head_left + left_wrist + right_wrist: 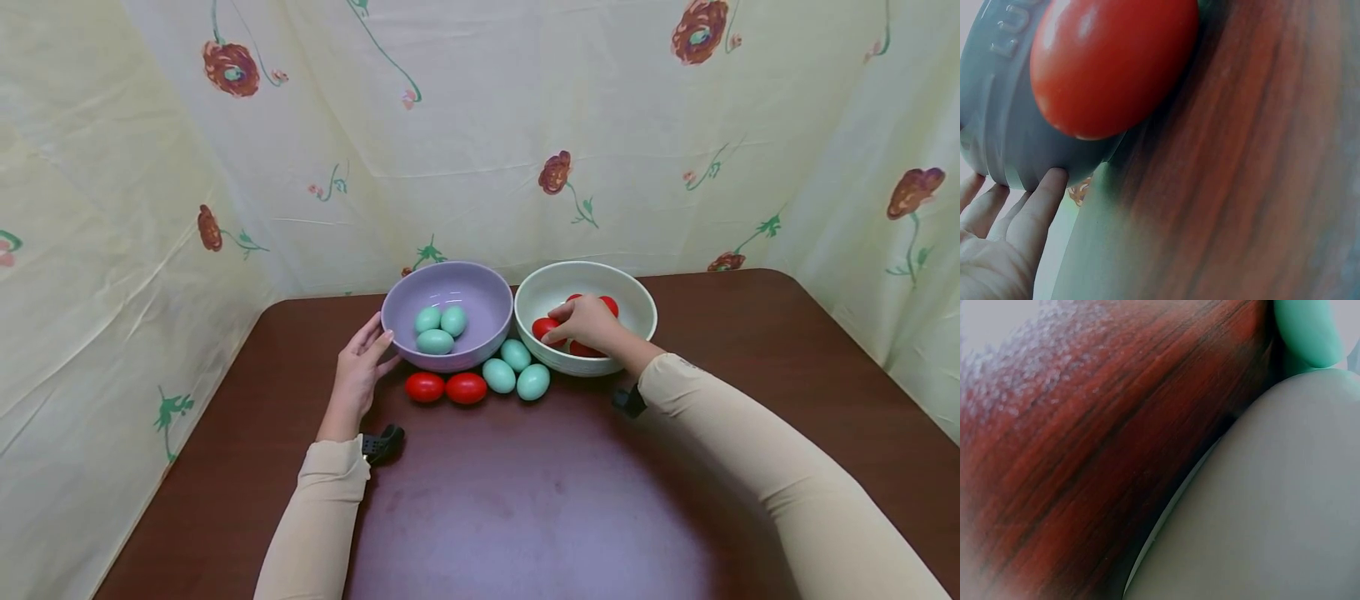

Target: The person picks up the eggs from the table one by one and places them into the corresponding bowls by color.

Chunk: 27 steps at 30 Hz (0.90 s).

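A purple bowl (495,342) holds three mint-green eggs (435,342). My left hand (358,375) touches its left side, and in the left wrist view the fingers (1038,215) lie fairly straight against the outer wall. Just to the right stands a white bowl (645,312) with several red eggs (609,305) inside. Reaching over its front rim, my right hand (592,323) pinches a red egg (546,328) between thumb and fingers, low in the bowl. The hand partly covers the other red eggs. In the right wrist view only the bowl's outer wall (1260,500) shows, not the hand.
Two red eggs (466,388) lie on the brown table (525,500) before the purple bowl, one close in the left wrist view. Three mint-green eggs (533,382) cluster in front of where the bowls meet. A flowered curtain (465,100) hangs behind the table.
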{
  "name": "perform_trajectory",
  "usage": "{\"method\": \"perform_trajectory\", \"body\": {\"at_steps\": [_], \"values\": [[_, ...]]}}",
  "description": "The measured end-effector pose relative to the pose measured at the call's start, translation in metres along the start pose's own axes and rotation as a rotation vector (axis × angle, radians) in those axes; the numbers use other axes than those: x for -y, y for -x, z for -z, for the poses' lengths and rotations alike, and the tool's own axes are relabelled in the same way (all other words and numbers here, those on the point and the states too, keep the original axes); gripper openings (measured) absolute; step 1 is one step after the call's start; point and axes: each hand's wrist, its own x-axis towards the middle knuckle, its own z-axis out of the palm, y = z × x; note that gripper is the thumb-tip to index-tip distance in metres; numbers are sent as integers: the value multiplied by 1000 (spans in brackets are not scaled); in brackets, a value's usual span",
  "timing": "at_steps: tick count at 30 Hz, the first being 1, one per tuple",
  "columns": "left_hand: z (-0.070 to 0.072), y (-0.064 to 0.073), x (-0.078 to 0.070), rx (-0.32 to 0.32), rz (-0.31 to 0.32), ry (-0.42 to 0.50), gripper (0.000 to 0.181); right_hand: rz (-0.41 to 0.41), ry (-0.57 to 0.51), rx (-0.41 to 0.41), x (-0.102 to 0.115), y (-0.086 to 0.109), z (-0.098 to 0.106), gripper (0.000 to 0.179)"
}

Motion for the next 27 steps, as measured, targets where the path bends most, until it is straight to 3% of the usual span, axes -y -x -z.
{"method": "perform_trajectory", "body": {"at_steps": [10, 15, 20, 23, 27], "values": [[0, 1, -2, 11, -3, -4, 60, -4, -16, -42, 0, 0, 1, 51], [0, 1, -2, 7, -1, -4, 59, 2, -174, -164, 9, 12, 4, 47], [0, 1, -2, 7, -7, -1, 59, 71, -350, -250, 24, 43, 1, 43], [1, -1, -1, 7, -11, 2, 59, 91, -469, -212, 35, 66, -5, 42], [0, -2, 0, 9, -10, 10, 59, 88, -698, -81, 43, 94, -18, 46]]}}
